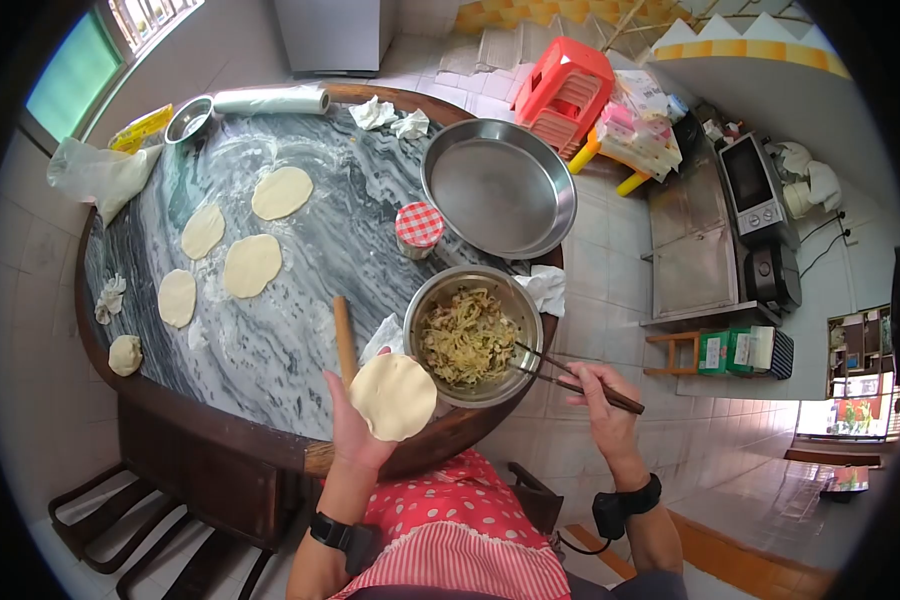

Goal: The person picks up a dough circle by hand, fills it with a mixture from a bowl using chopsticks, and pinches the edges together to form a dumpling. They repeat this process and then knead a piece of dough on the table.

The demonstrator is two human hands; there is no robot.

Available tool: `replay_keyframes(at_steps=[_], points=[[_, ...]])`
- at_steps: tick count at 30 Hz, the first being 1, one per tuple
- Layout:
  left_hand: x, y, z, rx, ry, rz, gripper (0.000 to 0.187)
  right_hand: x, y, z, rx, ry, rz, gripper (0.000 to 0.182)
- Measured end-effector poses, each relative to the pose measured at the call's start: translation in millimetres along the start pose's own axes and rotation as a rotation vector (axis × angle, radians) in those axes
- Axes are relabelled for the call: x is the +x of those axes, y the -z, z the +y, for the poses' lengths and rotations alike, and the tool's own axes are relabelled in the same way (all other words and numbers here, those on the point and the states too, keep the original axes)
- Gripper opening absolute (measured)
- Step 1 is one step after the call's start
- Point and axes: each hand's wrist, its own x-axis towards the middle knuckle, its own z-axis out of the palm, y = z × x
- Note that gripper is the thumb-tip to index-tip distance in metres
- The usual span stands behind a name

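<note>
A flat round dough wrapper (393, 397) rests across the palm and fingers of my left hand (358, 428), near the table's front edge. My right hand (605, 405) grips a pair of dark chopsticks (560, 377). Their tips reach into the shredded filling (467, 338), which sits in a metal bowl (527, 298) on the table. Just behind my left hand lies a wooden rolling pin (344, 338). Several more dough wrappers (252, 266) are spread over the floured marble, and a small dough lump (125, 355) sits at the left edge.
A round metal pan (500, 190) stands behind the bowl, beside a jar with a checked lid (419, 226). At the table's back are a plastic-wrap roll (272, 101), a small bowl (189, 120) and a flour bag (110, 175). Red stools (567, 90) are stacked beyond.
</note>
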Motion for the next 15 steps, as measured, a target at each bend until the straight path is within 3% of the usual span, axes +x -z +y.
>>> replay_keyframes(at_steps=[6,15], points=[[-5.1,-13.0,6.8,0.030,-0.013,0.007,0.085,5.8,-12.6,44.3,0.165,-0.061,0.044,0.028],[-1.4,-23.4,12.8,0.053,-0.034,-0.021,0.088,19.1,-42.4,52.7,0.380,-0.142,0.080,0.033]])
